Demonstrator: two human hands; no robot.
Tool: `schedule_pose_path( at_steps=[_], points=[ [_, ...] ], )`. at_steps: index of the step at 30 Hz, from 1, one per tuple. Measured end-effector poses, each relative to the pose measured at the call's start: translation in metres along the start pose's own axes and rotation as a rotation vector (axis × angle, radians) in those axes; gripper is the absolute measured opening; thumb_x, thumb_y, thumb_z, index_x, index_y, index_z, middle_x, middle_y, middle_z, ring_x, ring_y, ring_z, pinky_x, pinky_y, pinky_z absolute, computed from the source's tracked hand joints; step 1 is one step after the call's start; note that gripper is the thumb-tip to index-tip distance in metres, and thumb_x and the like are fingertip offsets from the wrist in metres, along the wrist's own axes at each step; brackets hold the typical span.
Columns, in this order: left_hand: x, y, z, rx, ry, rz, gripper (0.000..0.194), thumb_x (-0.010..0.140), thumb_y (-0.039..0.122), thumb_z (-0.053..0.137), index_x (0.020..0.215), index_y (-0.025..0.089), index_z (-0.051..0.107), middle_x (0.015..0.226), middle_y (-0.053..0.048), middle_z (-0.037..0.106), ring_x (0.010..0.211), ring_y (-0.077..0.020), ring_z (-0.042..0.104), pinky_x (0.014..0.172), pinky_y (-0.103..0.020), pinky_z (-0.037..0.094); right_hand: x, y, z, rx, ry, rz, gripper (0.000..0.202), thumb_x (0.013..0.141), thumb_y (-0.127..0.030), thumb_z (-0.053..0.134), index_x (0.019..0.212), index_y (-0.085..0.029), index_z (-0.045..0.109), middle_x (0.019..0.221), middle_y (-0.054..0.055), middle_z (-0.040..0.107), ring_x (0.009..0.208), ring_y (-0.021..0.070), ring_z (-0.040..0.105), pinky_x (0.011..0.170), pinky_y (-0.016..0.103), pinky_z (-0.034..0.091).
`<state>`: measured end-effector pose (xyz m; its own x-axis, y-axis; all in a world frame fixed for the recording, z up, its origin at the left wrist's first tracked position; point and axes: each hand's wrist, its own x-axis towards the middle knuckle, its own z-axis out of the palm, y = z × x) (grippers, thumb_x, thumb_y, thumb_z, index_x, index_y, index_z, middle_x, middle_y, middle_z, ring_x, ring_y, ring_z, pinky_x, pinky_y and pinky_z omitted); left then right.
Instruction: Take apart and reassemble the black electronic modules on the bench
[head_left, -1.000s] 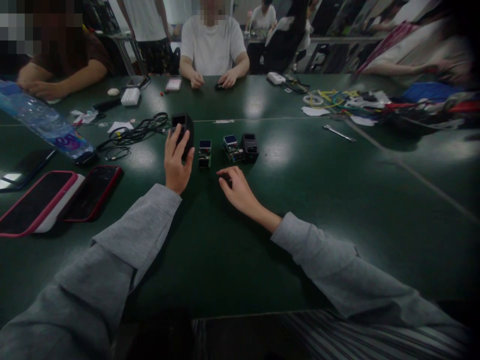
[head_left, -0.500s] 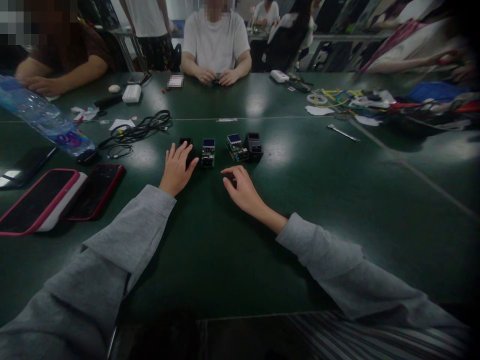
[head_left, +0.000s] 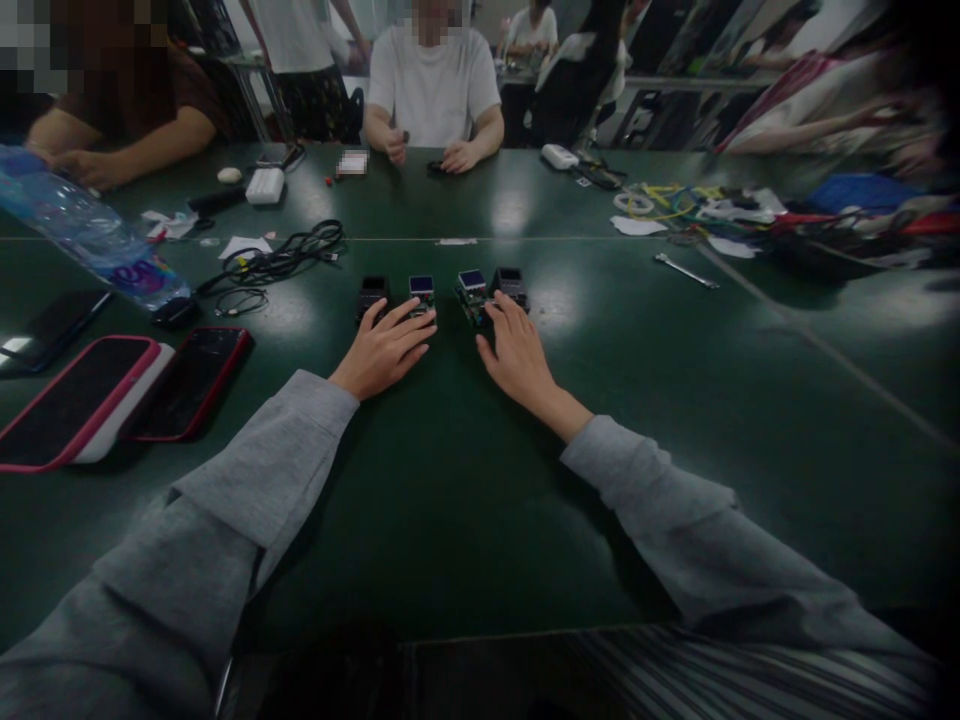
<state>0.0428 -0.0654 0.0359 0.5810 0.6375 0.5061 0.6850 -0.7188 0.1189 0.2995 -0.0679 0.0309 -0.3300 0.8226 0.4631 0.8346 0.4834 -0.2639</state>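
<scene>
Four small items stand in a row on the green table (head_left: 465,480). At the left end is a black plastic case (head_left: 373,291). Beside it lies a circuit board with a small screen (head_left: 421,286), its lower part covered by the fingers of my left hand (head_left: 384,348). Those fingers are spread and reach over the board's front. A second circuit board with a screen (head_left: 472,284) lies slightly turned, touching or close to another black case (head_left: 511,280) on its right. My right hand (head_left: 519,350) rests its outstretched fingers at the front of this pair, hiding part of both.
A plastic bottle (head_left: 97,235) lies at the left, near phones (head_left: 195,385) and a black cable (head_left: 289,255). A wrench (head_left: 686,271) and tangled wires (head_left: 690,200) are at the right. Across the table, a person's hands (head_left: 459,157) handle small dark things.
My left hand has moved right, from the left black case to the board beside it. My right hand has moved right and forward onto the other board and case. The person opposite has parted their hands.
</scene>
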Motion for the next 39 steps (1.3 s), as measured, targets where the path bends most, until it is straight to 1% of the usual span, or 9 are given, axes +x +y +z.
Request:
schedule_pose_path(
  at_steps=[5, 9, 21, 25, 28, 31, 33, 35, 39],
  points=[
    [0.001, 0.0, 0.0, -0.008, -0.029, 0.005, 0.042, 0.1, 0.029, 0.052, 0.142, 0.03, 0.055, 0.152, -0.003, 0.053, 0.149, -0.0272, 0.039, 0.123, -0.061, 0.023, -0.001, 0.003, 0.006, -0.051, -0.041, 0.027, 0.059, 0.1, -0.028, 0.044, 0.154, -0.007, 0.033, 0.162, 0.02, 0.029, 0.152, 0.0335, 0.022, 0.124, 0.059, 0.021],
    [0.001, 0.0, 0.0, -0.005, -0.05, 0.022, 0.043, 0.101, 0.031, 0.051, 0.143, 0.029, 0.053, 0.154, -0.003, 0.051, 0.15, -0.0275, 0.038, 0.123, -0.06, 0.023, 0.0, 0.001, 0.005, -0.071, -0.049, -0.007, 0.059, 0.101, -0.027, 0.042, 0.156, -0.01, 0.032, 0.163, 0.016, 0.03, 0.153, 0.0292, 0.022, 0.126, 0.056, 0.016],
    [0.001, -0.003, 0.002, -0.021, -0.039, 0.013, 0.044, 0.1, 0.032, 0.05, 0.145, 0.028, 0.052, 0.155, -0.005, 0.05, 0.149, -0.0271, 0.038, 0.124, -0.057, 0.025, 0.002, 0.001, 0.003, -0.027, -0.106, -0.11, 0.062, 0.104, -0.038, 0.041, 0.161, -0.02, 0.024, 0.166, 0.008, 0.025, 0.153, 0.0242, 0.023, 0.126, 0.051, 0.016],
    [-0.001, -0.003, 0.002, 0.006, 0.03, -0.036, 0.041, 0.101, 0.034, 0.049, 0.141, 0.029, 0.055, 0.154, -0.005, 0.052, 0.148, -0.028, 0.04, 0.125, -0.059, 0.021, 0.001, 0.0, 0.002, -0.09, -0.027, -0.04, 0.059, 0.104, -0.04, 0.039, 0.159, -0.02, 0.028, 0.166, 0.008, 0.027, 0.153, 0.0273, 0.02, 0.125, 0.053, 0.015],
    [-0.002, -0.004, 0.002, 0.023, 0.119, -0.131, 0.039, 0.101, 0.039, 0.049, 0.138, 0.029, 0.056, 0.153, -0.006, 0.053, 0.148, -0.0295, 0.039, 0.125, -0.061, 0.017, 0.002, 0.006, 0.002, -0.13, 0.03, 0.052, 0.06, 0.104, -0.04, 0.038, 0.159, -0.019, 0.026, 0.166, 0.009, 0.024, 0.154, 0.0312, 0.017, 0.123, 0.057, 0.017],
    [-0.003, -0.01, 0.006, 0.021, 0.193, -0.244, 0.04, 0.101, 0.045, 0.048, 0.135, 0.027, 0.057, 0.151, -0.008, 0.054, 0.148, -0.0318, 0.038, 0.123, -0.063, 0.019, 0.003, 0.018, 0.001, -0.148, 0.036, 0.096, 0.062, 0.103, -0.039, 0.038, 0.16, -0.02, 0.023, 0.168, 0.009, 0.02, 0.154, 0.0345, 0.013, 0.122, 0.061, 0.017],
    [-0.004, -0.016, 0.01, 0.003, 0.219, -0.288, 0.042, 0.101, 0.048, 0.048, 0.134, 0.025, 0.056, 0.149, -0.01, 0.055, 0.147, -0.0332, 0.039, 0.122, -0.063, 0.024, 0.003, 0.025, 0.0, -0.139, 0.013, 0.119, 0.061, 0.102, -0.037, 0.038, 0.159, -0.019, 0.025, 0.167, 0.011, 0.022, 0.153, 0.036, 0.016, 0.121, 0.063, 0.019],
    [-0.005, -0.021, 0.014, -0.022, 0.216, -0.294, 0.044, 0.1, 0.049, 0.049, 0.135, 0.023, 0.055, 0.148, -0.012, 0.055, 0.146, -0.0335, 0.041, 0.121, -0.061, 0.028, 0.004, 0.03, -0.001, -0.114, -0.014, 0.132, 0.06, 0.102, -0.034, 0.039, 0.158, -0.016, 0.028, 0.165, 0.014, 0.026, 0.149, 0.0368, 0.026, 0.119, 0.063, 0.023],
    [-0.006, -0.025, 0.019, -0.036, 0.147, -0.261, 0.05, 0.097, 0.045, 0.054, 0.139, 0.019, 0.05, 0.15, -0.016, 0.052, 0.147, -0.0359, 0.038, 0.121, -0.063, 0.027, 0.004, 0.029, -0.003, -0.082, -0.012, 0.11, 0.057, 0.101, -0.031, 0.041, 0.155, -0.014, 0.034, 0.161, 0.017, 0.032, 0.142, 0.0371, 0.037, 0.115, 0.062, 0.031]
  ],
)
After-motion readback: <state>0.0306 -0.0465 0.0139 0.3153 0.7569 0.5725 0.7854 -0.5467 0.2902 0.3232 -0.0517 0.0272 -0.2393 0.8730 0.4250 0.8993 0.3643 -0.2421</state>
